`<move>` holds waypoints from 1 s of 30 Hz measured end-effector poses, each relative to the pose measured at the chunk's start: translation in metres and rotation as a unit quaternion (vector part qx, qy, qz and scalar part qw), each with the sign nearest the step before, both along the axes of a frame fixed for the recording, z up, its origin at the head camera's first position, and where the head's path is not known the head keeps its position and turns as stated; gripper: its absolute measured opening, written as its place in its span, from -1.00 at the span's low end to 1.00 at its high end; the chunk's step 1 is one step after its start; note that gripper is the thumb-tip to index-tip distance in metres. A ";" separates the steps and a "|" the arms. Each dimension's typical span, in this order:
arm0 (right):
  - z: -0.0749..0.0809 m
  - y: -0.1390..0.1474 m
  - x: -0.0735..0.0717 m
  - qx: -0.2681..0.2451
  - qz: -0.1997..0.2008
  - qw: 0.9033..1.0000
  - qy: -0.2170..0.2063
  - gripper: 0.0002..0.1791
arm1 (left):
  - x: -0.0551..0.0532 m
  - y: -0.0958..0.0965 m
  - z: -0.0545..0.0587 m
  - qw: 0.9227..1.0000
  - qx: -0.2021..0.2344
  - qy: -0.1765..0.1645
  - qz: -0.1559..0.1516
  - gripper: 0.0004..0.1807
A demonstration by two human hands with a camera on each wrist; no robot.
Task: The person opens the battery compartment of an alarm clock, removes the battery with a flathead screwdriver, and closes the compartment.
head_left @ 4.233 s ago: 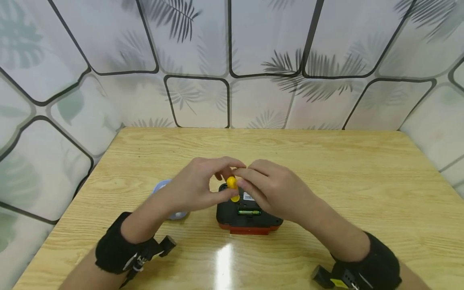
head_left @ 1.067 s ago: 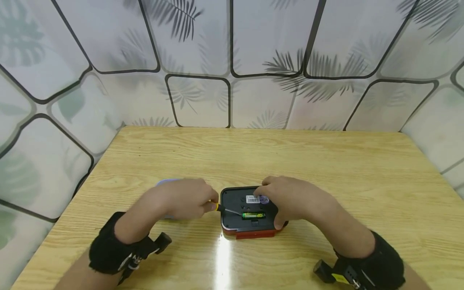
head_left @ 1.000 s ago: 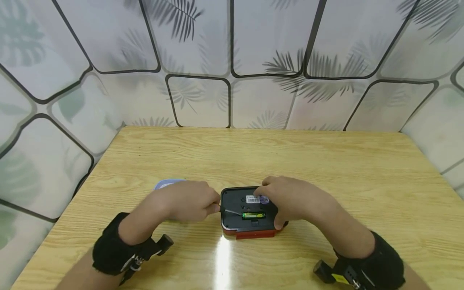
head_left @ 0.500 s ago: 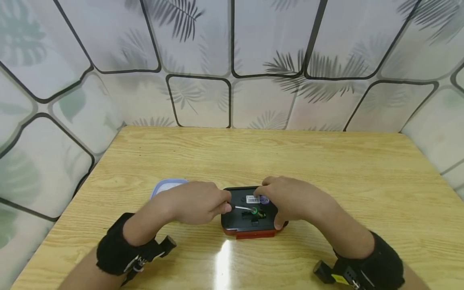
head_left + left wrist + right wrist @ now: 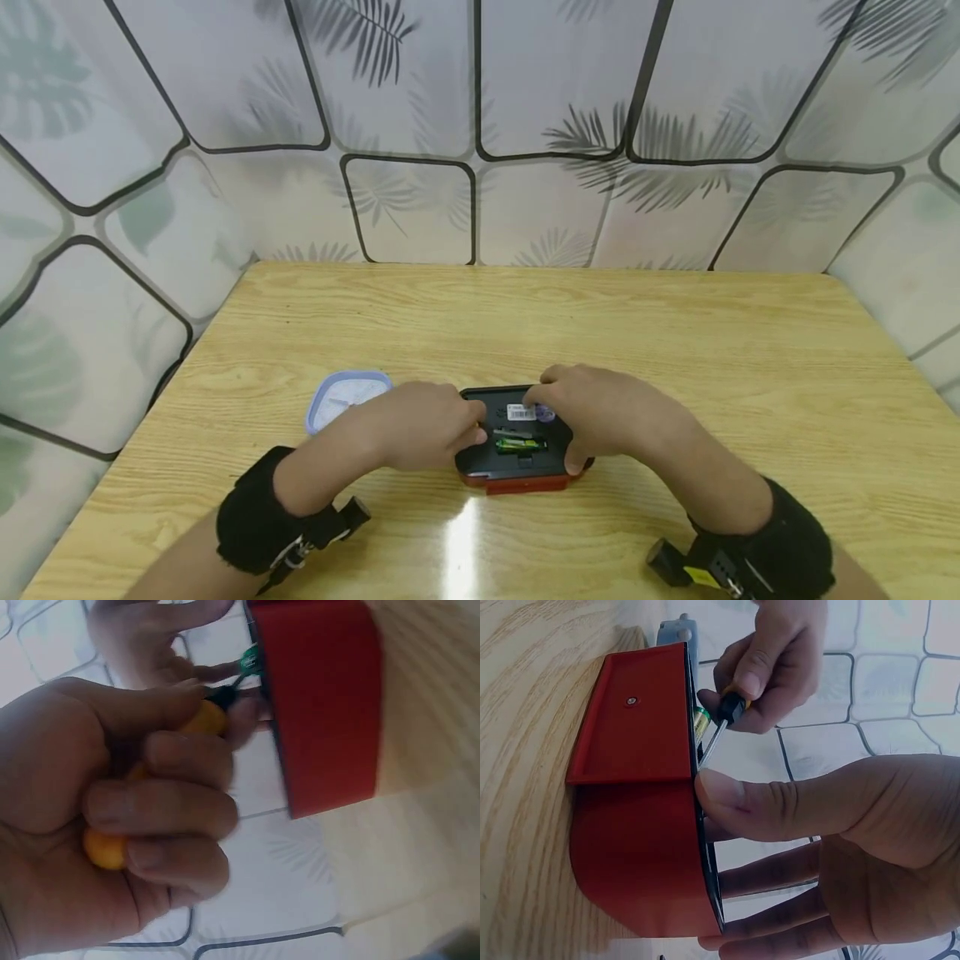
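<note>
My left hand [image 5: 431, 425] grips a screwdriver, its yellow handle [image 5: 105, 849] wrapped in curled fingers. The metal shaft [image 5: 714, 742] reaches over the rim of a red device [image 5: 634, 851], which has a black underside [image 5: 480, 462] facing up. A green battery [image 5: 521, 446] is in the open compartment; one end [image 5: 700, 724] stands above the rim in the right wrist view. My right hand [image 5: 618, 412] holds the device at its right end, thumb at the near edge, fingers over the top and far side. The screwdriver's tip is hard to make out.
A pale blue squarish thing with a white face [image 5: 337, 400] lies to the left, partly behind my left forearm. The device rests on a wood-grain table [image 5: 675, 333]. A patterned wall covering [image 5: 547, 217] rises behind the table.
Earlier both hands were at the screwdriver above the device. Then its tip went to the battery, whose end tipped up half a second ago. Now the battery looks flatter; the right hand stays put.
</note>
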State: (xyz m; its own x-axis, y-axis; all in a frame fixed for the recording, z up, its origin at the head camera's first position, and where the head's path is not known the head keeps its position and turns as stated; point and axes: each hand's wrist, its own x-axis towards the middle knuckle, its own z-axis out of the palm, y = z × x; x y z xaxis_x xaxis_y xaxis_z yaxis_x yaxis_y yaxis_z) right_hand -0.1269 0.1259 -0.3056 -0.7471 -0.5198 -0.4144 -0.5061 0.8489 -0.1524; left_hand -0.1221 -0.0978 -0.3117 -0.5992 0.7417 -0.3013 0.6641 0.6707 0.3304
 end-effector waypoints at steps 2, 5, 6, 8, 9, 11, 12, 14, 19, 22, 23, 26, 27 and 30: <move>0.001 -0.001 0.000 -0.002 0.006 1.000 0.003 -0.12 | 0.000 0.001 -0.002 1.000 -0.009 0.008 0.003 -0.73; 0.001 -0.002 0.000 -0.004 0.011 1.000 0.006 -0.13 | 0.000 -0.001 -0.001 1.000 -0.004 0.001 0.011 -0.74; 0.001 -0.002 0.000 -0.003 0.011 1.000 0.006 -0.13 | 0.000 -0.002 0.000 1.000 -0.002 -0.001 0.014 -0.75; 0.001 -0.002 0.000 -0.001 0.008 1.000 0.003 -0.12 | -0.001 -0.005 0.002 1.000 0.007 -0.002 0.017 -0.76; 0.001 -0.003 0.000 0.000 0.008 1.000 0.002 -0.11 | -0.001 -0.006 0.003 1.000 0.010 -0.001 0.017 -0.77; 0.001 -0.002 0.000 -0.001 0.006 1.000 0.000 -0.11 | -0.001 -0.008 0.006 1.000 0.015 0.002 0.017 -0.77; 0.001 -0.002 0.000 -0.002 0.005 1.000 -0.001 -0.11 | -0.001 -0.010 0.007 1.000 0.017 0.003 0.017 -0.77; 0.001 -0.002 0.000 -0.004 0.005 1.000 -0.001 -0.11 | -0.001 -0.014 0.012 1.000 0.019 -0.002 0.023 -0.77; 0.002 -0.001 0.001 -0.006 0.005 1.000 -0.001 -0.14 | 0.001 -0.026 0.024 0.999 0.005 -0.016 0.048 -0.77; 0.002 -0.001 0.001 -0.005 0.007 1.000 0.000 -0.14 | 0.002 -0.029 0.027 0.998 -0.008 -0.018 0.058 -0.74; 0.002 -0.001 0.002 -0.004 0.007 1.000 0.001 -0.14 | 0.002 -0.029 0.028 0.998 -0.011 -0.017 0.058 -0.74; 0.001 -0.001 0.002 -0.005 0.007 1.000 0.002 -0.14 | 0.002 -0.028 0.028 0.998 -0.018 -0.021 0.049 -0.76; 0.001 -0.001 0.002 -0.006 0.007 1.000 0.002 -0.14 | 0.002 -0.027 0.028 0.999 -0.021 -0.023 0.045 -0.77; 0.001 -0.001 0.002 -0.007 0.008 1.000 0.003 -0.14 | 0.001 -0.026 0.026 0.999 -0.021 -0.031 0.036 -0.78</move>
